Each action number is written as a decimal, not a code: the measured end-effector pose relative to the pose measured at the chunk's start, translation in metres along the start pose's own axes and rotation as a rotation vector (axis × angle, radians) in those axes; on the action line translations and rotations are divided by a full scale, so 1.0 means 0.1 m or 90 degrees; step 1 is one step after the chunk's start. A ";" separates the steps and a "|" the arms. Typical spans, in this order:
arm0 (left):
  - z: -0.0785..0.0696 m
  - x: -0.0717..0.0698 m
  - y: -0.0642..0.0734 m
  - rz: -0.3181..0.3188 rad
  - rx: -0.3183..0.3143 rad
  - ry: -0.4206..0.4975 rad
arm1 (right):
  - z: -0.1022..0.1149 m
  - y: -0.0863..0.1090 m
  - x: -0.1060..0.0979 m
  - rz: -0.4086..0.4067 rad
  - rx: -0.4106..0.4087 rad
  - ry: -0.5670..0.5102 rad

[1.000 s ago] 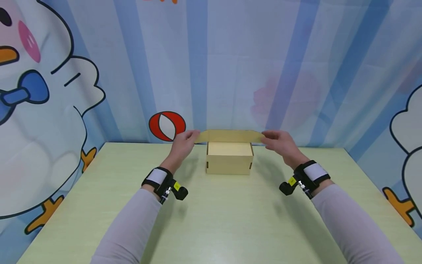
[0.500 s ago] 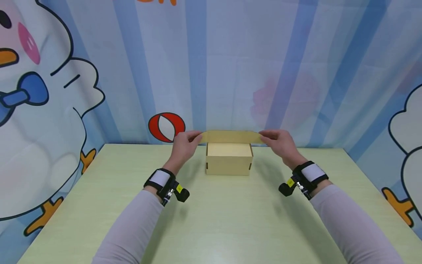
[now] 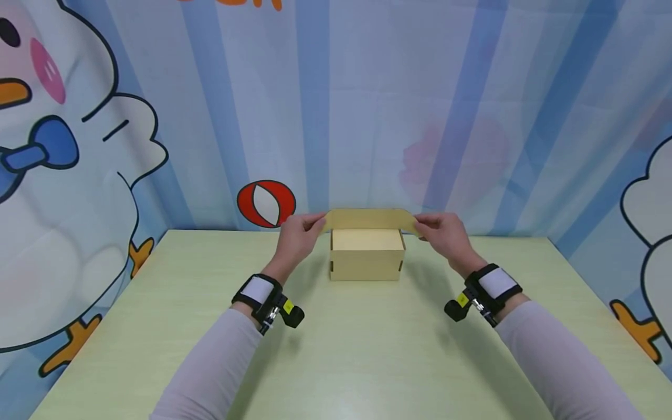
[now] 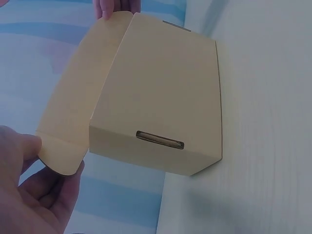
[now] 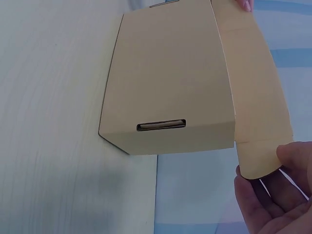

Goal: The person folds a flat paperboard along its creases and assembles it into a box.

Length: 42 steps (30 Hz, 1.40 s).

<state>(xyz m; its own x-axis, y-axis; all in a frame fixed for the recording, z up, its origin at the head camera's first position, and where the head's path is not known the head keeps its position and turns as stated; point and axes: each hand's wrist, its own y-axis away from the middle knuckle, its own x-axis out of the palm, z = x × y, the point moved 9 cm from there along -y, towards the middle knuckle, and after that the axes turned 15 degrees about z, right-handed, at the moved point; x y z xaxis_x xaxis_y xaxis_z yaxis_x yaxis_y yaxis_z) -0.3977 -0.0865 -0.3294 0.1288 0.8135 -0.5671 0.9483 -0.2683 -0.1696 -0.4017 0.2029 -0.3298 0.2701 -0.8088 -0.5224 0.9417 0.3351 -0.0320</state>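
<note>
A small tan cardboard box (image 3: 367, 266) stands near the table's far edge, with a long flap (image 3: 367, 219) raised along its back. The left hand (image 3: 298, 240) pinches the tab at the flap's left end. In the left wrist view, the thumb lies on that tab (image 4: 62, 154) and the fingers are behind it. At the opposite end, the right hand (image 3: 446, 238) pinches the other tab (image 5: 259, 159) between thumb and fingers. Both tabs bend at a crease. A narrow slot (image 5: 161, 125) runs along the box's edge near each side.
The pale wood-grain table (image 3: 362, 356) extends toward the person. Right behind the box hangs a blue striped curtain (image 3: 362, 116) with printed cartoon figures. Each wrist wears a strapped camera, the left one (image 3: 291, 315) and the right one (image 3: 455, 310).
The left hand has shifted right, onto the flap's left tab. The right hand has lowered slightly, and the flap's tabs are now bent more. The box stays in place.
</note>
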 end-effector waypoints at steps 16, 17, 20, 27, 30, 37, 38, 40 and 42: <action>-0.04 0.05 0.01 0.003 -0.007 0.031 | 0.03 0.06 0.08 -0.005 0.002 -0.036; -0.04 0.05 0.01 0.002 -0.010 0.032 | 0.04 0.06 0.08 -0.007 0.002 -0.039; -0.05 0.06 0.01 -0.002 -0.013 0.039 | 0.06 0.06 0.09 -0.018 0.006 -0.047; -0.04 0.08 0.02 -0.019 -0.026 0.050 | 0.06 0.07 0.15 -0.038 0.025 -0.064; -0.03 0.09 0.01 -0.025 -0.030 0.058 | 0.07 0.08 0.16 -0.049 0.026 -0.075; -0.02 0.12 0.03 -0.044 -0.045 0.079 | 0.08 0.08 0.18 -0.064 0.029 -0.071; -0.02 0.12 0.04 -0.047 -0.048 0.085 | 0.07 0.08 0.18 -0.067 0.031 -0.068; -0.02 0.12 0.05 -0.051 -0.053 0.096 | 0.07 0.08 0.19 -0.071 0.031 -0.063; -0.02 0.13 0.05 -0.054 -0.062 0.107 | 0.07 0.09 0.19 -0.076 0.032 -0.056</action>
<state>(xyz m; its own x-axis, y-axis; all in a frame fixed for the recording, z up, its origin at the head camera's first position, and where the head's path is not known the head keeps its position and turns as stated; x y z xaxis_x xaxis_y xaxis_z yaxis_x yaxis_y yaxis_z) -0.3907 -0.0765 -0.3361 0.0855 0.9079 -0.4104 0.9803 -0.1502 -0.1281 -0.3870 0.1874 -0.3337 0.1694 -0.8815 -0.4407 0.9765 0.2106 -0.0458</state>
